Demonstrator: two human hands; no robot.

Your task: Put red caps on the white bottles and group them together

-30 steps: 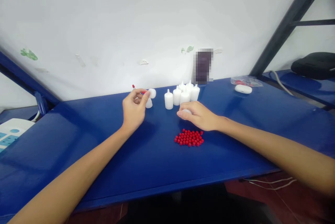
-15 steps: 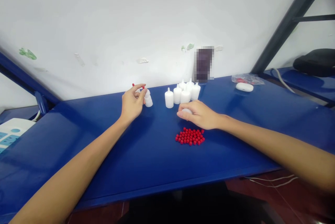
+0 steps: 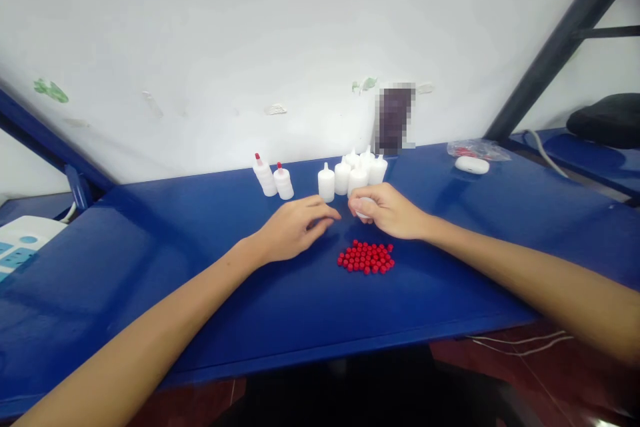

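Note:
My right hand (image 3: 387, 210) is closed around a white squeeze bottle (image 3: 367, 206), most of it hidden by the fingers. Left of it, my left hand (image 3: 296, 228) hovers over the table with nothing in it, fingers apart and pointing right. A pile of small red caps (image 3: 366, 257) lies just in front of my right hand. Behind the hands stand several uncapped white bottles (image 3: 327, 185) with pointed nozzles. Farther left, two white bottles wear red caps: one capped bottle (image 3: 265, 177) by the wall and a second capped bottle (image 3: 283, 183) beside it.
The blue table (image 3: 240, 320) meets a white wall. A blurred-out dark object (image 3: 395, 119) leans there. At the right back lie a white case (image 3: 472, 165) and a clear plastic bag (image 3: 480, 149) with red bits. A white power strip (image 3: 30, 240) is at far left.
My left hand has let go of the capped bottle at the left and moved right, toward the caps and my right hand. My right hand still holds its bottle, now slightly more raised.

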